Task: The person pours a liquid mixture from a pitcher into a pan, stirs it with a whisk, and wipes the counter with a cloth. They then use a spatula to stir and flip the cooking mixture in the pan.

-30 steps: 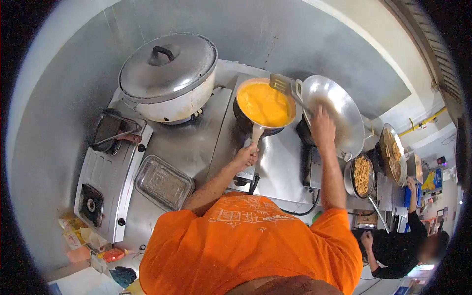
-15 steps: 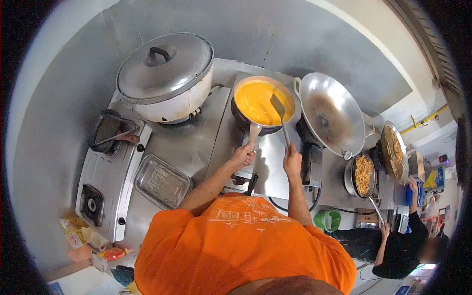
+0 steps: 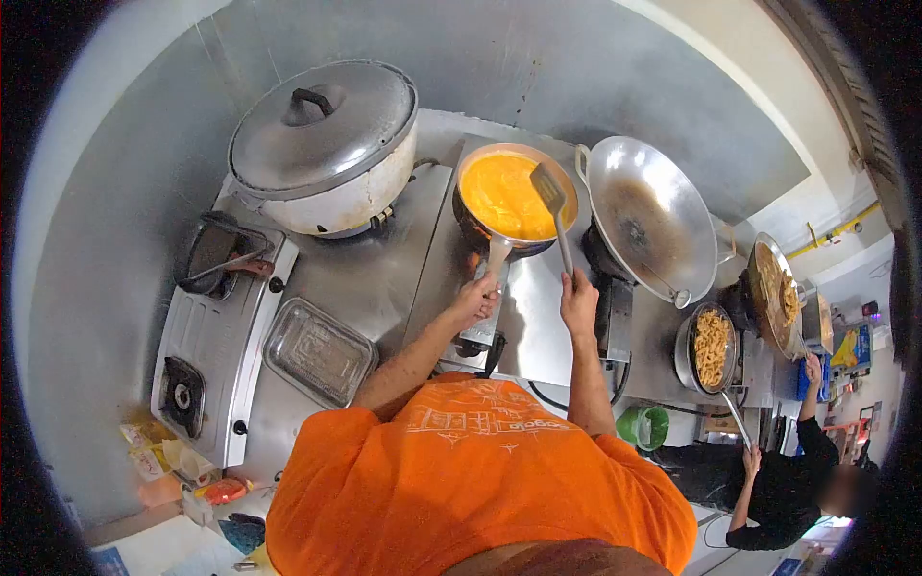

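A round pan full of orange sauce sits on a burner at the centre. My left hand is closed round the pan's handle, which points toward my body. In my right hand is a spatula, gripped by the end of its handle. Its slotted blade is over the right side of the sauce; whether it touches the surface is hard to tell.
Left are a large lidded pot, a small stove and a glass dish. Right is a large wok. At far right, a person in black holds a strainer of fried pieces.
The spatula and my right hand have shifted slightly right, and the blade sits higher over the sauce. The other person's hand at the far wok has moved slightly.
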A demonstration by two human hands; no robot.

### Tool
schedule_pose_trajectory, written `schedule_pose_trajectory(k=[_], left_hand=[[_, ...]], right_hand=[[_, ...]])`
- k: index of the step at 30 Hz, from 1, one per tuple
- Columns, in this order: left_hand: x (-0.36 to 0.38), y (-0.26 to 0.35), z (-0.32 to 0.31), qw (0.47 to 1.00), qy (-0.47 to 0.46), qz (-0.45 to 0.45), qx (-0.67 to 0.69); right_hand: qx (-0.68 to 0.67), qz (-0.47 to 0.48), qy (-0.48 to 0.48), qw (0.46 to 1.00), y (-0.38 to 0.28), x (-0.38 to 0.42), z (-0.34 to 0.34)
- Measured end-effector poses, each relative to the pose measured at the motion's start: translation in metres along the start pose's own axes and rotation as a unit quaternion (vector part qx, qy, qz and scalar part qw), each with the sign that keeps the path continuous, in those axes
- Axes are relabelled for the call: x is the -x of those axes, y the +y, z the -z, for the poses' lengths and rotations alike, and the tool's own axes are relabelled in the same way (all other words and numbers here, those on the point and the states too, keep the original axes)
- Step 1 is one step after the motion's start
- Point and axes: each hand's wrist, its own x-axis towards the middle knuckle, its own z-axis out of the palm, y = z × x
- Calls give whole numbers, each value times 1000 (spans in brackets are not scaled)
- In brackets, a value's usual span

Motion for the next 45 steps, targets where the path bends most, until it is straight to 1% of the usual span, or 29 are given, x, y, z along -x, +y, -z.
schedule_pose_trajectory(k=[4, 7, 13, 16, 18, 19, 22, 25, 29, 32, 37, 40, 43, 45], left_hand=[[4, 6, -7, 1000, 10, -1, 4], [6, 7, -9, 1000, 16, 1, -5], [2, 5, -1, 1000, -6, 6, -7], [4, 5, -2, 1000, -2, -1, -10], [5, 6, -5, 1000, -3, -3, -12], [4, 5, -3, 1000, -4, -2, -10], [0, 4, 0, 1000, -13, 0, -6], [-1, 2, 2, 1000, -12, -2, -6], [2, 4, -2, 1000, 9, 2, -5], [3, 5, -3, 1000, -5, 8, -2], [6, 7, -6, 1000, 1, 0, -23], [6, 7, -7, 1000, 6, 2, -24], [6, 6, -7, 1000, 11, 4, -19], [5, 6, -6, 1000, 11, 4, -15]], right_hand=[[27, 34, 0, 999, 5, -8, 1], [12, 16, 14, 1000, 4, -7, -3], [2, -32, -35, 999, -6, -9, 6], [-15, -49, -26, 998, 1, -8, 0], [-36, -52, -33, 997, 14, -8, -6], [-47, -54, -38, 997, 10, -8, -5], [-118, -122, -71, 983, -2, -4, -1], [-157, -132, -73, 976, 6, -4, -7], [-165, -129, -79, 975, 9, -3, -8], [-173, -134, -84, 972, 6, -3, -7], [-160, -139, -83, 974, 1, -3, -5], [-140, -124, -88, 979, 5, -5, -4], [-96, -82, -69, 990, 7, -6, -5], [-71, -71, -72, 992, 14, -8, -5]])
